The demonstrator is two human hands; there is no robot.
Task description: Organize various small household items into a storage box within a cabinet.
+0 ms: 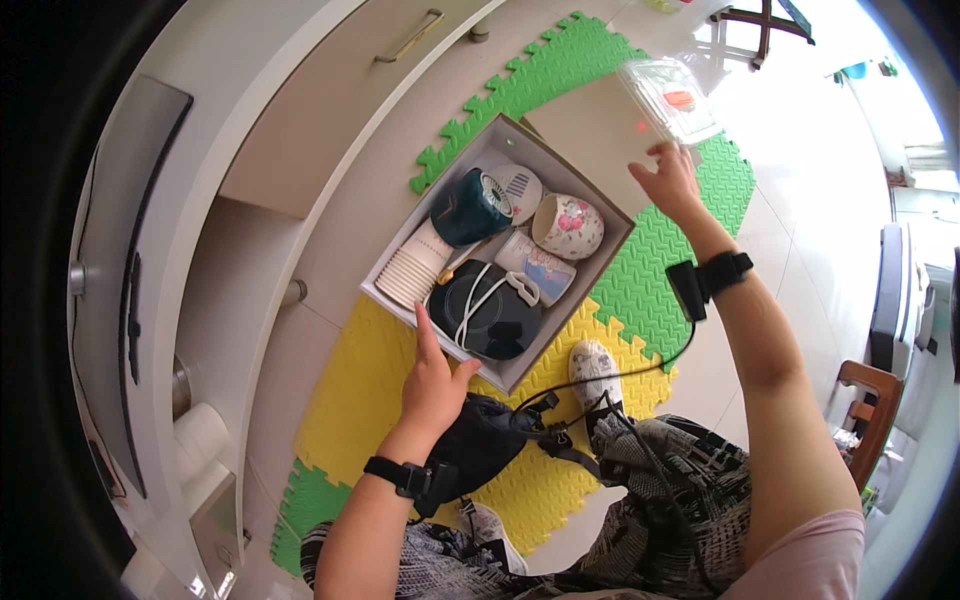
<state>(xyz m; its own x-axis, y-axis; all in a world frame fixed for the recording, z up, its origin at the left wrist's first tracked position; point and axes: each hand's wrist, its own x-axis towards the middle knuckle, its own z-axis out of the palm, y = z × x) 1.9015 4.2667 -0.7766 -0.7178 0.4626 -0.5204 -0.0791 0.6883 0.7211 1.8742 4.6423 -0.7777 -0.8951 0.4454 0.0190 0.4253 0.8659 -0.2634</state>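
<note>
An open cardboard box point(574, 313) stands before me. My left hand point(439, 375) holds its near left wall, index finger and thumb spread along the rim. Inside lie a stack of paper cups point(409, 271), a dark green cylindrical item point(472, 210), a floral ceramic cup point(574, 229) on its side, and a white printed round item point(517, 191). A printed packet point(536, 266) lies beside a black electric plate point(491, 330) crossed by a white cable point(471, 311). My right hand point(671, 180), fingers apart, is at the near edge of a clear plastic container point(664, 94); contact is unclear.
Beneath the container lies a beige panel point(585, 135). Green point(645, 277) and yellow point(360, 382) foam mats cover part of the tiled floor. A white cabinet point(300, 135) runs along the left. A dark bag point(480, 442) sits near my feet, with a black cable point(637, 371) crossing to my right wrist.
</note>
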